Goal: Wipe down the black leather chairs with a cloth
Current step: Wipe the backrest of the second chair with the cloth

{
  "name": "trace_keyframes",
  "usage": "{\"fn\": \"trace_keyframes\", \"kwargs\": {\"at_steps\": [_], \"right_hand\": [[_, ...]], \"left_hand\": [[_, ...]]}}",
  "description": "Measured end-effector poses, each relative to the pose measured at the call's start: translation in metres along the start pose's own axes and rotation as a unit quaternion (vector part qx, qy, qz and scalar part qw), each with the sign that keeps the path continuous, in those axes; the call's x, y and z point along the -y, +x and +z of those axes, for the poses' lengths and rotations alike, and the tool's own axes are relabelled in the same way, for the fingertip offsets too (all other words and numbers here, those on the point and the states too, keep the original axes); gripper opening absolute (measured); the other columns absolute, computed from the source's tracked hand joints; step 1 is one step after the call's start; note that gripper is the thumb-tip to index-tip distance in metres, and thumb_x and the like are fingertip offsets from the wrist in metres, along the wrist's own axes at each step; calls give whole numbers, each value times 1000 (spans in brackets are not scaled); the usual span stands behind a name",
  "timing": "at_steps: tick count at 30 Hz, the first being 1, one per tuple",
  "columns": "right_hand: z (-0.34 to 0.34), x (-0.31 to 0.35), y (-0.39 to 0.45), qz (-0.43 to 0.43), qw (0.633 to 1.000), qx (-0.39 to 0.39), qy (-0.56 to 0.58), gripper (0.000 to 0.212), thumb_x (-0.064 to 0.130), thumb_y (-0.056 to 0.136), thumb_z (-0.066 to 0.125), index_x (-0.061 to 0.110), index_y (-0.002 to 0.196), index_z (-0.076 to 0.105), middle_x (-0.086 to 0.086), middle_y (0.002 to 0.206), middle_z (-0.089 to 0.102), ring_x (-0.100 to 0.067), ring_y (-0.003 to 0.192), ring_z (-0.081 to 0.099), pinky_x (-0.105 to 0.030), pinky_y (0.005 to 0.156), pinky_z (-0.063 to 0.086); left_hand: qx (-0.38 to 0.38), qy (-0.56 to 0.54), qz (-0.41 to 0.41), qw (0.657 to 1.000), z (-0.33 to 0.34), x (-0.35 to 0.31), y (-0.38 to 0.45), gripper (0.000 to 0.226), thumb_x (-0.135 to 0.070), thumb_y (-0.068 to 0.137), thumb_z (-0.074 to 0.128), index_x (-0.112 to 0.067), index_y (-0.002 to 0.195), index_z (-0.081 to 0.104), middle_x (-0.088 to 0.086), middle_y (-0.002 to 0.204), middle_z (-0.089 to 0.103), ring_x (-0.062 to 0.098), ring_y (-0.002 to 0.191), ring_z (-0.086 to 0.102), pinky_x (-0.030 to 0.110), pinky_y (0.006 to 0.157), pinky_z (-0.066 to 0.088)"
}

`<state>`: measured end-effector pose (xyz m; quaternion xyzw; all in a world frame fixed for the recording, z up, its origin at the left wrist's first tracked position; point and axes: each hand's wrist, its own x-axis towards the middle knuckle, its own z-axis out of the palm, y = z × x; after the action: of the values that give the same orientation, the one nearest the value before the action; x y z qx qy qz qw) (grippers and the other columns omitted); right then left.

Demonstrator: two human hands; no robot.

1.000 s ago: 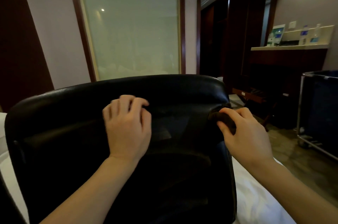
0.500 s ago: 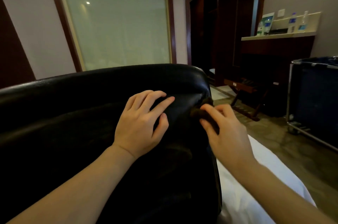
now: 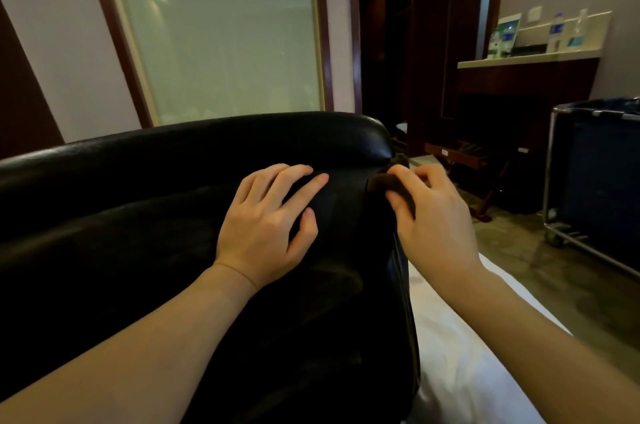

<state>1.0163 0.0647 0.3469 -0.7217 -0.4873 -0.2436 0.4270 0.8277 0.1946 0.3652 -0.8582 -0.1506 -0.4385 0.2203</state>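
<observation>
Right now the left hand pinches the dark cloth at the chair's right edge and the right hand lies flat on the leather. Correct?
Hands are swapped. In the head view the right hand pinches the dark cloth at the right edge of the chair; the left hand lies on the leather, fingers spread, holding nothing.

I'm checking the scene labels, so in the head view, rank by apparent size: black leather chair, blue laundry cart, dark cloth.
1. Black leather chair, largest, though nearest the camera.
2. Blue laundry cart, partly cut off by the frame edge.
3. Dark cloth, smallest, mostly hidden in the right hand.
</observation>
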Motion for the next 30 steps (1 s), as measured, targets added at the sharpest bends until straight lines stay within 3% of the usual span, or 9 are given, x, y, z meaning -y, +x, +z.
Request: {"fn": "trace_keyframes", "kwargs": {"at_steps": [7,11,14,17,22,26,30], "right_hand": [[-4,-22,-89,1,996,86,-37,38,35,89,54,19,123,64,4,102,60,-3,77,49,1,61,27],[-16,-21,-70,-45,995,79,-31,33,34,90,61,25,122,62,8,102,53,-3,81,46,-4,65,30],[-14,-4,-23,-41,999,20,4,35,33,94,57,27,129,56,6,112,49,-6,91,47,-12,75,36],[1,6,-7,-24,1000,11,12,36,31,97,53,26,133,52,3,117,46,-8,98,47,-17,81,40],[12,-14,-89,5,999,48,23,39,22,91,63,21,129,59,4,109,50,-7,84,51,-4,72,33],[8,-25,-138,-1,993,116,0,39,33,87,56,23,124,62,7,109,50,-9,83,54,-12,68,49],[-10,-16,-99,-35,995,90,8,37,36,91,55,26,126,59,12,110,45,-1,86,45,-2,70,34]], "left_hand": [[-19,15,18,1000,3,2,-1,43,-28,99,42,-15,134,65,7,133,62,27,123,54,39,108,36],[-28,14,20,999,4,2,-2,43,-27,99,42,-14,134,64,8,133,61,28,122,54,40,108,37],[-29,15,21,999,4,1,-2,43,-27,99,42,-15,134,64,8,133,61,28,122,53,40,108,37],[-26,16,19,999,5,2,-1,43,-27,99,43,-15,135,64,7,133,61,27,123,53,39,108,37],[-28,14,23,999,9,4,-2,43,-27,99,44,-15,135,63,8,134,61,28,123,54,40,108,37],[-28,18,25,999,8,4,-2,43,-27,99,45,-15,135,63,8,134,61,28,124,54,40,109,36],[-30,16,24,999,8,4,-3,43,-27,99,44,-15,135,63,8,134,61,28,124,53,38,110,35]]}}
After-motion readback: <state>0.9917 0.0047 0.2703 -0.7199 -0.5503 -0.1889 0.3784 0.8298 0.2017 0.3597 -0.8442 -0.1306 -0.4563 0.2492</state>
